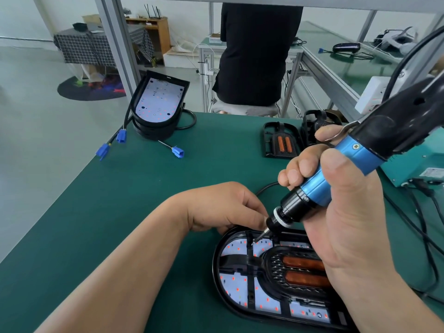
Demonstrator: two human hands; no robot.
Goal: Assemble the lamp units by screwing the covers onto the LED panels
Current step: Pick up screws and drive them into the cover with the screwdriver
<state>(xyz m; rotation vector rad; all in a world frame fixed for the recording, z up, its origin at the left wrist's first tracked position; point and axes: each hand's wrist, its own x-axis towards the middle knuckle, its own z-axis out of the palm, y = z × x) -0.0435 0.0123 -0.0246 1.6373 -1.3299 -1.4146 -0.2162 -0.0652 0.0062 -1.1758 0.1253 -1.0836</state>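
An oval black lamp unit [217, 272] lies on the green mat near me, its white LED panel [234, 286] showing through a black cover [276, 265] with two orange reflectors. My right hand [346, 236] grips a blue and black electric screwdriver [336, 179], its bit tip touching a screw spot at the unit's far left. My left hand [223, 207] rests at the unit's far edge, fingertips pinched beside the bit; what they pinch is hidden.
A stack of uncovered LED panels [158, 102] with blue connectors [177, 152] stands at the mat's far left. Loose black covers [281, 140] lie at the far right. A teal power box [413, 169] with cables sits right. A person in black sits beyond the table.
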